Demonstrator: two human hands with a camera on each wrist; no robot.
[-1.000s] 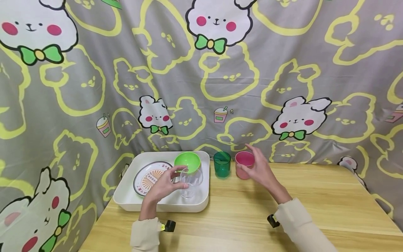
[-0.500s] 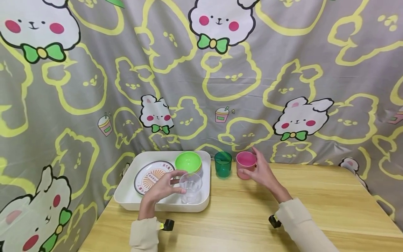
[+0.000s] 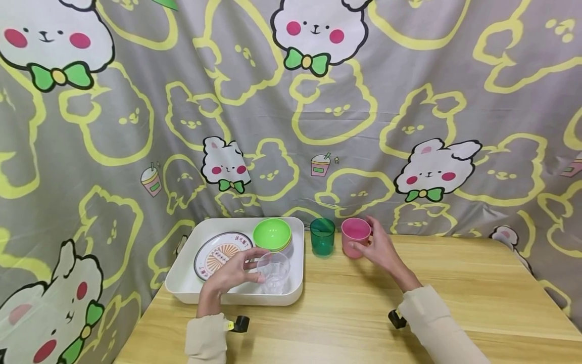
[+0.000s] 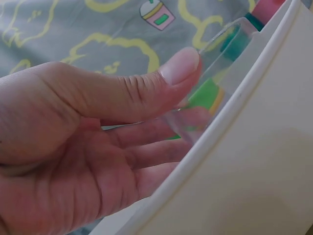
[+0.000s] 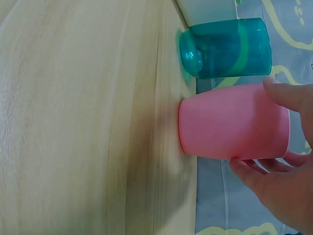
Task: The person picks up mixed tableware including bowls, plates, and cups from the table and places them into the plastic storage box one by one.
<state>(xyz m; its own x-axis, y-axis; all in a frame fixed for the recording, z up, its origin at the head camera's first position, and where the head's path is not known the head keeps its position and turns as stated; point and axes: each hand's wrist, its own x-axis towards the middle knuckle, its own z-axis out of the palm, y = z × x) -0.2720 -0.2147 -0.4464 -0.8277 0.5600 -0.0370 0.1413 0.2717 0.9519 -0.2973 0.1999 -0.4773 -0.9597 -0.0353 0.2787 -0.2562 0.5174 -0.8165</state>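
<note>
My left hand [image 3: 229, 275] is beside a clear cup [image 3: 274, 275] that stands upright in the white tray's front right part. Thumb and fingers are spread at the cup's left side; in the left wrist view the fingers lie fairly straight, partly hidden by the tray's wall. Further right, a pink cup [image 3: 354, 237] stands upright on the table. My right hand [image 3: 383, 253] is at its right side, with the thumb in front and loosely extended fingers at the side and behind. In the right wrist view, thumb and fingertips lie along the pink cup [image 5: 234, 122] near its rim.
A dark green see-through cup [image 3: 322, 237] stands between the white tray [image 3: 177, 288] and the pink cup. Inside the tray are a patterned plate [image 3: 218, 255] and a bright green bowl [image 3: 272, 233], apparently stacked. A patterned curtain [image 3: 341, 126] hangs behind the wooden table [image 3: 477, 288].
The clear cup has come down slightly into the tray, and my left hand has slid off leftward. My right fingers have shifted right along the pink cup, which stays in place.
</note>
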